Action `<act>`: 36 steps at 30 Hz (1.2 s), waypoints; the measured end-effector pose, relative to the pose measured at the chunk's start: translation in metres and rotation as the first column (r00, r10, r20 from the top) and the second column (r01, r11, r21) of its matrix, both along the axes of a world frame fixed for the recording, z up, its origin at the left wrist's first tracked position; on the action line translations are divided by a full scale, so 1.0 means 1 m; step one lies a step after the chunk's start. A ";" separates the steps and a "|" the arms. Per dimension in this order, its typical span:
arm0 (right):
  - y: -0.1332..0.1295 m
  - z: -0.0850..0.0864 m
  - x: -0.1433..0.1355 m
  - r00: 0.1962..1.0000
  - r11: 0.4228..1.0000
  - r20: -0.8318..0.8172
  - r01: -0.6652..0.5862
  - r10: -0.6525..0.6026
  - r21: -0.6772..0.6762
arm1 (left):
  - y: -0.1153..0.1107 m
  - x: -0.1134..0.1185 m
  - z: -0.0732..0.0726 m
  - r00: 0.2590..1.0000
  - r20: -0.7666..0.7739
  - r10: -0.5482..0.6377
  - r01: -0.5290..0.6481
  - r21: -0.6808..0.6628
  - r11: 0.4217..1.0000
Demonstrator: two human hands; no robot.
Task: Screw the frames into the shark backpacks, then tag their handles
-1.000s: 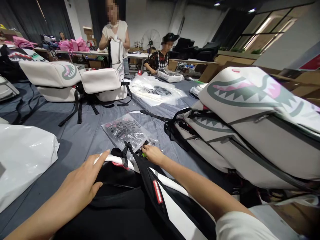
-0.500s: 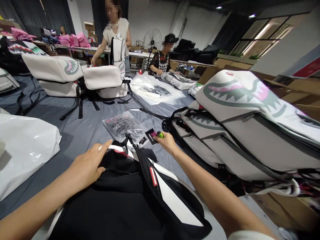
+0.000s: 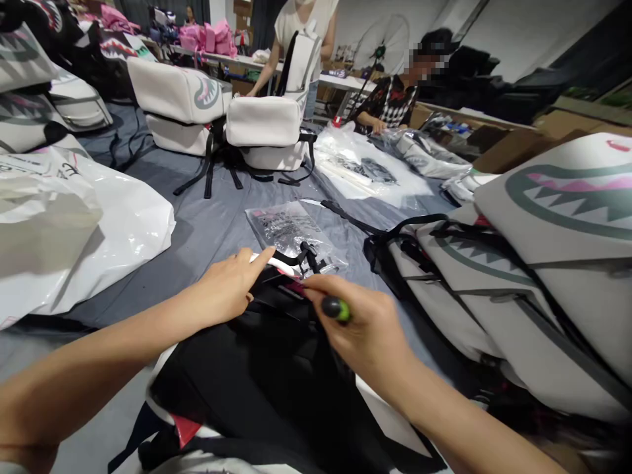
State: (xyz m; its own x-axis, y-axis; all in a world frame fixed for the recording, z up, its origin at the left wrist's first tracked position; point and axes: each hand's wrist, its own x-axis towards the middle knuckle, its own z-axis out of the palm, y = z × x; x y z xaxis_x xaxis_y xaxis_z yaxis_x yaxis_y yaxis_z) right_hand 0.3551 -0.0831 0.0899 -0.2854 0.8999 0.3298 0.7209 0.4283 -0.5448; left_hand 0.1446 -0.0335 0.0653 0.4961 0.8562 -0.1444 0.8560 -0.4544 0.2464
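Near centre on the bench [image 3: 212, 224], the backpack [image 3: 276, 375] lies black panel up, top edge away from you, presumably so both hands can reach that edge. Your right hand [image 3: 365, 322] has its grip closed around a green-and-black tool [image 3: 337, 309], rounded end toward you, other end hidden by your fingers. Right at those fingertips: a pink-marked dark piece [image 3: 295, 288], too blurred to name; can't tell if it's pinched or just behind. Your left hand [image 3: 224, 289] lies over the top edge, index stretched toward the black top loop [image 3: 286, 259], thumb on the near side, likely to steady it. Can't tell whether that grip pinches or only rests. Pose: forearms angle in from near left and near right, hands close but apart. Just beyond the top edge, a clear bag [image 3: 296, 227] lies flat. Stacked backpacks [image 3: 523, 276] right, white plastic sack [image 3: 128, 217] left, probably parked to flank your work.
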 end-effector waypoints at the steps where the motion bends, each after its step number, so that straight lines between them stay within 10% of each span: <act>1: 0.001 -0.002 -0.002 0.997 0.997 0.070 -0.023 0.028 -0.080 | 0.000 -0.001 0.000 1.000 0.007 -0.002 0.002 -0.003 1.000; 10: 0.010 -0.015 -0.021 0.945 0.920 0.301 -0.002 0.130 -0.391 | -0.012 -0.023 0.000 0.960 0.279 0.009 0.016 -0.085 0.996; 23: 0.016 -0.013 -0.044 0.582 0.883 0.685 -0.138 0.438 -0.448 | -0.059 -0.053 -0.066 0.896 0.432 0.100 -0.141 0.063 0.988; 30: 0.031 -0.025 -0.057 0.788 0.910 0.472 -0.265 0.395 -0.318 | -0.056 -0.057 -0.074 0.888 0.458 0.046 -0.130 0.153 0.980; 36: 0.038 -0.013 -0.066 0.681 0.840 0.491 -0.450 0.543 -0.304 | -0.055 -0.058 -0.077 0.862 0.502 0.068 -0.154 0.132 0.979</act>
State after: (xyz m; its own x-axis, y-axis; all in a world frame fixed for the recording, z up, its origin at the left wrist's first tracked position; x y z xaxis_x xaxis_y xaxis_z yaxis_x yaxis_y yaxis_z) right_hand 0.2893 -0.0451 0.0771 -0.7898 0.5960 -0.1447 0.6129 0.7586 -0.2211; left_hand 0.0866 -0.0887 -0.0115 0.3653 0.8999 0.2381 0.6895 -0.4335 0.5802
